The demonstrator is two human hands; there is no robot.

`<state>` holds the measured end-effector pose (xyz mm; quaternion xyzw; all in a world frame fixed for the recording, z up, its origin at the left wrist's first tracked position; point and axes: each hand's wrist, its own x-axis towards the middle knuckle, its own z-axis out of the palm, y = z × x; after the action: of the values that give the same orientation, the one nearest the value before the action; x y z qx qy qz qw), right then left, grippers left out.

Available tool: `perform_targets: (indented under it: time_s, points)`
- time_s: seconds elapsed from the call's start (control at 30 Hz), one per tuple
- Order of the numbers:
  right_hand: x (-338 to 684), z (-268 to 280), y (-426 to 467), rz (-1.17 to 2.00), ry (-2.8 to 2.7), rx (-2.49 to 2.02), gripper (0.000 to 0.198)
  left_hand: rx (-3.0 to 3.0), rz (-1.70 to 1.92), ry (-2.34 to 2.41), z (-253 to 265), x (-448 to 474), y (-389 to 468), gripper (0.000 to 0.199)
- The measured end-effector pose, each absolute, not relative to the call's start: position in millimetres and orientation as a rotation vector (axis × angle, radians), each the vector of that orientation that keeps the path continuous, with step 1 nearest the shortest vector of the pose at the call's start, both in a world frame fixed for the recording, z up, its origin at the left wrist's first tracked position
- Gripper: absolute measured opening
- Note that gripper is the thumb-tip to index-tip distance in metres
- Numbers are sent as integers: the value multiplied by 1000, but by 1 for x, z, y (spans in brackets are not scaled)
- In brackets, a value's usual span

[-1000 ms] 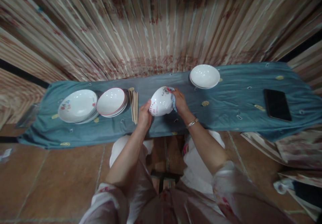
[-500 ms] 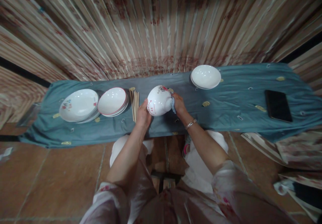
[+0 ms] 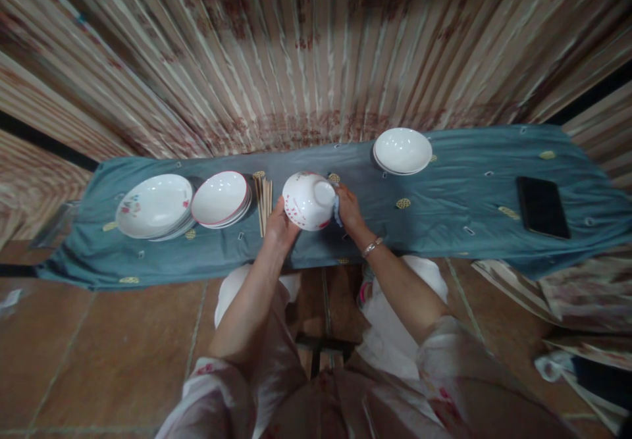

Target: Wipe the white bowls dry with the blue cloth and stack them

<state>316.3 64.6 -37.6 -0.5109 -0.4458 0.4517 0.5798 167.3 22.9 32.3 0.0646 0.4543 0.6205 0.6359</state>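
A white bowl (image 3: 307,203) with red markings is held up over the near middle of the table, tipped so that its outside and foot show. My left hand (image 3: 280,226) grips it from the left, fingers closed around its rim. On the other side my right hand (image 3: 349,210) is closed on a light blue cloth (image 3: 338,206), which touches the bowl by its foot. The inside of the bowl is hidden. Just left of it lie several wooden chopsticks (image 3: 264,203).
Stacked red-rimmed bowls (image 3: 221,201) and stacked patterned plates (image 3: 155,207) stand at the left. Further white bowls (image 3: 403,151) sit at the back right. A black tablet-like object (image 3: 543,206) lies at the right on the teal tablecloth (image 3: 444,228). Pleated curtains (image 3: 316,64) hang behind.
The bowl has turned in my hands, and its foot faces up more. It has shifted slightly left. The cloth in my right hand stays near the foot.
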Motion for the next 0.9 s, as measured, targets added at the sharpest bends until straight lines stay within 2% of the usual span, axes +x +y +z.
perform_targets:
  time_s: [0.23,0.53,0.9]
  points:
    - [311,-49,58,922,-1106,-1258,47,102,1417,1075,37,169,23,30]
    - [300,-56,30,717,-1425,-1324,63,130,1414,1049,27,160,32,40]
    - [293,-55,-1,656,-1625,-1381,67,-99,1417,940,51,168,30,41]
